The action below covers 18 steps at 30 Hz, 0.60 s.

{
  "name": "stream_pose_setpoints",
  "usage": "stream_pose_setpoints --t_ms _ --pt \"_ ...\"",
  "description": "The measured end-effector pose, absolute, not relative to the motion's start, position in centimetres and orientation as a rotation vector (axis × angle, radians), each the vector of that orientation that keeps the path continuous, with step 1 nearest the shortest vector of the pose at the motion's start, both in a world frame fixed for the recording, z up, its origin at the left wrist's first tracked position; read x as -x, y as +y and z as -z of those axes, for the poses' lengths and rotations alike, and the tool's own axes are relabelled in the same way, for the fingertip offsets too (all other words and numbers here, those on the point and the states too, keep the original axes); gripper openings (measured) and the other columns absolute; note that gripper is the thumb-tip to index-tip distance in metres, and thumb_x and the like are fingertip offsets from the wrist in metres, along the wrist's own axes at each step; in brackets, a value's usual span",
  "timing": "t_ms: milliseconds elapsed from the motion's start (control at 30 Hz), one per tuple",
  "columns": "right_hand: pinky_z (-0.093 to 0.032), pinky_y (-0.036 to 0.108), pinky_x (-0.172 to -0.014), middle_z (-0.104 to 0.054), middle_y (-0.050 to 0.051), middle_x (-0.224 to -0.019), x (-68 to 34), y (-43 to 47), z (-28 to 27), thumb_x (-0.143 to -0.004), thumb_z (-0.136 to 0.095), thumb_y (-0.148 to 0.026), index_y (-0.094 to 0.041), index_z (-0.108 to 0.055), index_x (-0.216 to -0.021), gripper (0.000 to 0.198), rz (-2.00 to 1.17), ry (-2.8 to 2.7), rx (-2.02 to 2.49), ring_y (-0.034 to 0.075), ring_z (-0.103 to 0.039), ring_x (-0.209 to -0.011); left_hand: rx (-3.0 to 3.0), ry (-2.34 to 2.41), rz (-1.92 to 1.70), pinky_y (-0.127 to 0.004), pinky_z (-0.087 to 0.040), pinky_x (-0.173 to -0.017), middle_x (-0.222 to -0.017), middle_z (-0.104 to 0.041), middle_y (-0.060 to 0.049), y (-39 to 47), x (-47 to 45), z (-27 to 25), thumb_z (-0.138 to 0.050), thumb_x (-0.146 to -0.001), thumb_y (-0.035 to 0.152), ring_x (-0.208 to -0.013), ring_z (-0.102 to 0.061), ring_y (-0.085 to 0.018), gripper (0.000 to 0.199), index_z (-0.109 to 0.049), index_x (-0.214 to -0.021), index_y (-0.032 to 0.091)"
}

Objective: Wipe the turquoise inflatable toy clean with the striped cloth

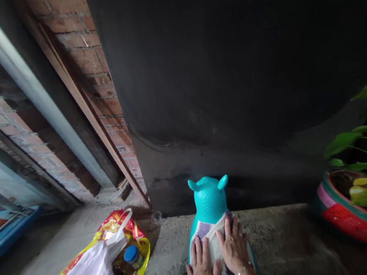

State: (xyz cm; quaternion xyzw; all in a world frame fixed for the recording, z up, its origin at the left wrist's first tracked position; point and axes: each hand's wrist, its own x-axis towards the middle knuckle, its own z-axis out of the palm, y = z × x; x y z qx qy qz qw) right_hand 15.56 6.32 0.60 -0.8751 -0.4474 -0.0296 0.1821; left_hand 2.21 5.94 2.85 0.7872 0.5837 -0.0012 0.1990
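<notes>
A teal inflatable animal toy with two small ears stands on the floor in front of me, its head turned toward the dark panel. Over its back lies a white and purple cloth. Flat on the left part of the cloth rests my left hand, fingers stretched out. My right hand, with a bracelet at the wrist, presses on the cloth's right part, fingers extended. The toy's lower body is mostly hidden beneath the hands and cloth.
A potted plant stands at the right. On the left floor, a yellow and red bag bears a white cloth and a blue-lidded jar. A large black panel rises behind; a wooden plank leans on brick.
</notes>
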Motion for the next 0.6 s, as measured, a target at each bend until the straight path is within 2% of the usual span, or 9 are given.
stream_pose_setpoints --t_ms 133,300,500,600 --pt "-0.042 0.062 -0.096 -0.040 0.027 -0.147 -15.1 5.8 -0.6 -0.096 -0.029 -0.051 -0.014 -0.041 -0.145 0.063 0.045 -1.281 2.508 0.042 -0.043 -0.131 -2.203 1.639 0.009 -0.063 -0.029 -0.113 -0.163 -0.009 -0.004 6.2 -2.3 -3.2 -0.032 -0.091 0.039 -0.151 -0.011 -0.027 0.062 -0.018 -0.151 0.028" --pt "-0.046 0.059 -0.094 -0.046 0.024 -0.143 -13.4 0.9 0.9 -0.094 -0.039 -0.045 -0.016 -0.046 -0.143 0.058 0.128 -1.235 2.505 0.042 -0.045 -0.130 -2.221 1.575 -0.001 -0.062 -0.032 -0.112 -0.163 -0.012 -0.005 4.1 -0.5 -3.1 -0.034 -0.092 0.040 -0.150 -0.016 -0.028 0.062 -0.019 -0.150 0.027" --pt "-0.047 0.061 -0.094 -0.053 0.024 -0.135 -9.8 -6.9 5.1 -0.088 -0.046 -0.056 -0.016 -0.061 -0.130 0.060 0.195 -1.188 2.466 0.046 -0.050 -0.124 -2.439 1.547 -0.155 -0.049 -0.045 -0.105 -0.156 -0.031 -0.006 -0.9 3.3 1.3 -0.048 -0.086 0.036 -0.145 -0.032 -0.029 0.061 -0.036 -0.144 0.027" --pt "-0.044 0.063 -0.097 -0.053 0.026 -0.135 -9.1 -7.8 5.9 -0.087 -0.048 -0.056 -0.013 -0.062 -0.128 0.061 0.172 -1.161 2.484 0.048 -0.048 -0.126 -2.487 1.586 -0.223 -0.048 -0.049 -0.101 -0.152 -0.039 -0.004 -1.6 3.9 3.5 -0.052 -0.083 0.033 -0.142 -0.037 -0.030 0.062 -0.037 -0.143 0.031"
